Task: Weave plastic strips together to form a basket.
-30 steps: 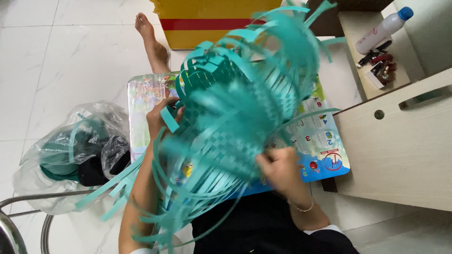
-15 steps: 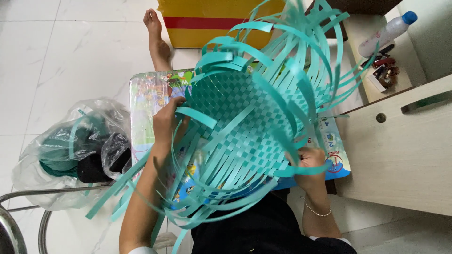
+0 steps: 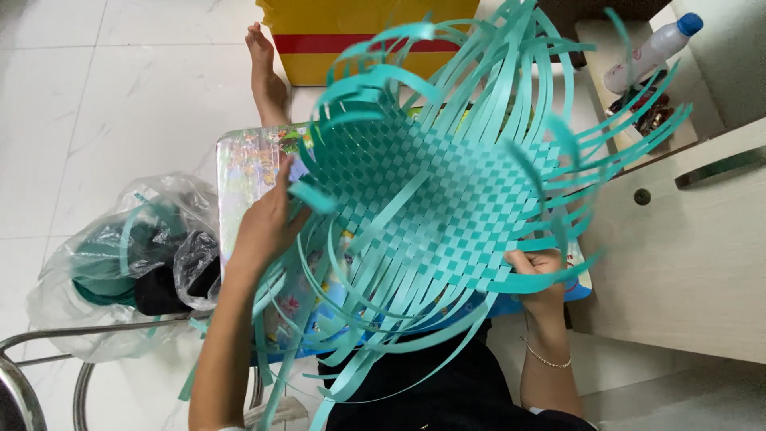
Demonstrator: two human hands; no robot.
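Note:
A half-woven basket [image 3: 435, 199] of teal plastic strips fills the middle of the view, its checkered woven base facing me and loose strip ends fanning out all around. My left hand [image 3: 267, 223] grips its left edge, fingers among the strips. At the lower right edge my right hand [image 3: 538, 275] is closed on a few strips; a thin bracelet sits on that wrist. Under the basket lies a colourful printed board [image 3: 243, 172] across my lap.
A clear plastic bag [image 3: 120, 263] with teal strips and dark items lies on the white tiled floor at left. A bare foot [image 3: 267, 72] reaches toward a yellow-red box [image 3: 319, 40]. A beige cabinet [image 3: 686, 255] stands right, a white bottle [image 3: 650, 52] on its shelf. A metal chair frame [image 3: 32, 367] is at lower left.
The basket has been turned and flattened, so its woven base now faces me. My right hand has shifted from the centre out to the lower right edge.

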